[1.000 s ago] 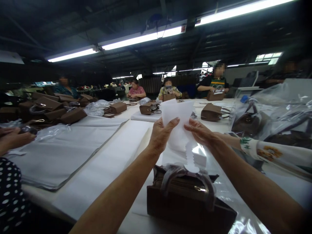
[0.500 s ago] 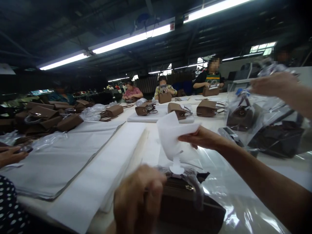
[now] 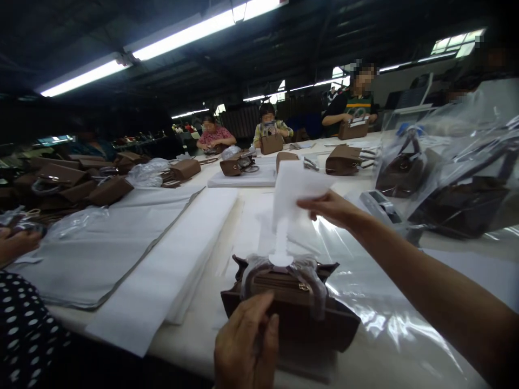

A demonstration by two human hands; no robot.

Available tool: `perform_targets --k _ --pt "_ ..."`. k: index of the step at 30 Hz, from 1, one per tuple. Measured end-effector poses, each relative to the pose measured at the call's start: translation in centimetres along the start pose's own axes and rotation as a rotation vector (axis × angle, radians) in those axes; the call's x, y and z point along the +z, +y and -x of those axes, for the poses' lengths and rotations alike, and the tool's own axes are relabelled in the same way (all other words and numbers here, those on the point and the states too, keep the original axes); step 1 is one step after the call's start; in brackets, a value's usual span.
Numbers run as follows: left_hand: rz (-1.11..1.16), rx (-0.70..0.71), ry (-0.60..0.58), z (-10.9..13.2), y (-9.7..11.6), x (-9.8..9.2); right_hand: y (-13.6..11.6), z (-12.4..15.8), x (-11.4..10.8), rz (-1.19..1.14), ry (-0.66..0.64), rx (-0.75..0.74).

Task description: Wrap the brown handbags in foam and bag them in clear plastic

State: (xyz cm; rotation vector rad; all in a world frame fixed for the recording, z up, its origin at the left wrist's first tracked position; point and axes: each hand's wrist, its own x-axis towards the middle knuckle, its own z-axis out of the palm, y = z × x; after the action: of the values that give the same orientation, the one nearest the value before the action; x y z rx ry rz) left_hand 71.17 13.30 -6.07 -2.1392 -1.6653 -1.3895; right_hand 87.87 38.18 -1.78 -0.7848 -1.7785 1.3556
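Observation:
A dark brown handbag (image 3: 300, 319) stands upright in front of me, its top zip facing up. Clear plastic wraps its two handles (image 3: 319, 294). Between them rises a white strip (image 3: 281, 243) with a rounded lower end. Above the bag, my right hand (image 3: 326, 208) pinches a white paper sheet (image 3: 290, 186), slightly blurred, which overlaps the strip's upper end. Whether sheet and strip are joined, I cannot tell. My left hand (image 3: 245, 337) is at the bag's near left side, thumb and fingers apart; its contact with the bag is unclear.
Long white sheets (image 3: 174, 259) are stacked left of the bag. Brown bags (image 3: 68, 181) pile up at the far left, near a co-worker's hand (image 3: 18, 246). Clear plastic (image 3: 385, 308) covers the table at right, with plastic-wrapped bags (image 3: 454, 210) behind. Several people sit or stand across the table.
My view has shifted, showing more of the handbag. My right hand still holds the paper, which now hangs flatter and more upright. My left hand has moved lower against the bag's front.

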Motion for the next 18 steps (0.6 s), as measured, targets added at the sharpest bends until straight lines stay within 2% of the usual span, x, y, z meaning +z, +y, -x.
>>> perform_targets --k 3,6,8,10,11,13,16,18 --pt "0.026 -0.108 0.107 0.4 -0.7 -1.2 3.1 -1.9 -1.1 -0.09 0.168 0.077" --pt "0.014 -0.189 0.162 0.9 -2.2 -2.0 5.0 -1.4 -1.4 -0.062 0.295 0.118" --pt "0.004 -0.255 0.16 1.3 -3.4 -2.2 4.3 0.6 -1.4 0.006 0.412 0.05" --pt "0.002 -0.305 0.141 1.6 -4.4 -2.0 2.0 3.3 -1.2 0.165 0.432 -0.103" --pt "0.004 -0.323 0.128 1.7 -4.8 -1.8 0.4 4.8 -0.9 0.273 0.364 -0.18" --pt "0.023 -0.347 0.104 2.1 -5.4 -1.3 -2.8 7.3 0.4 0.444 0.053 -0.222" --pt "0.103 -0.409 0.085 2.8 -5.9 -0.6 -5.8 9.4 4.0 0.547 -0.285 -0.1" --pt "0.216 -0.509 0.146 2.8 -6.5 -0.5 -6.3 9.3 6.3 0.512 -0.445 0.019"
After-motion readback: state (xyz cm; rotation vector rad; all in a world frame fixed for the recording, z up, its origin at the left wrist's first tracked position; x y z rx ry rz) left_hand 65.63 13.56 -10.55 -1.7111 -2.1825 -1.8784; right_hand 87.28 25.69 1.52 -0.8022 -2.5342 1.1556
